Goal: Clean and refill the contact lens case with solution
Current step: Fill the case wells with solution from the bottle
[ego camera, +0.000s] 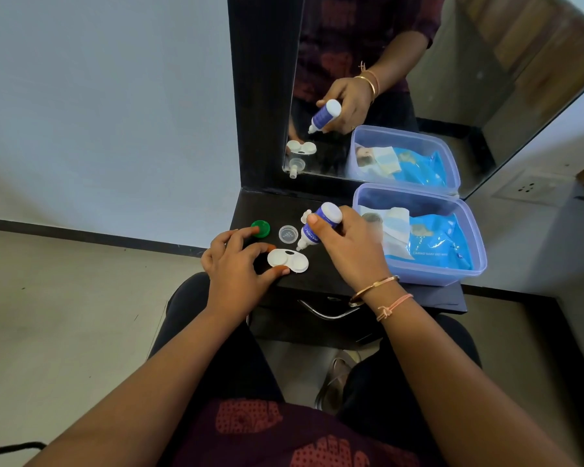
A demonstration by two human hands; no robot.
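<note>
A white two-well contact lens case (289, 260) lies open on the black shelf (321, 281). My left hand (238, 267) steadies it, thumb and forefinger pinching its left well. My right hand (349, 246) grips a small blue-and-white solution bottle (317, 227), tilted nozzle down, its tip just above the case's right well. A green lid (261, 228) and a clear lid (288, 234) lie behind the case. The bottle's small white cap (306, 215) sits beside the bottle.
A clear plastic tub (459, 271) with a blue wipes pack and tissue stands on the shelf's right side, close to my right hand. A mirror (418, 79) rises behind the shelf. A metal drawer handle (327, 313) sits below the shelf's front edge.
</note>
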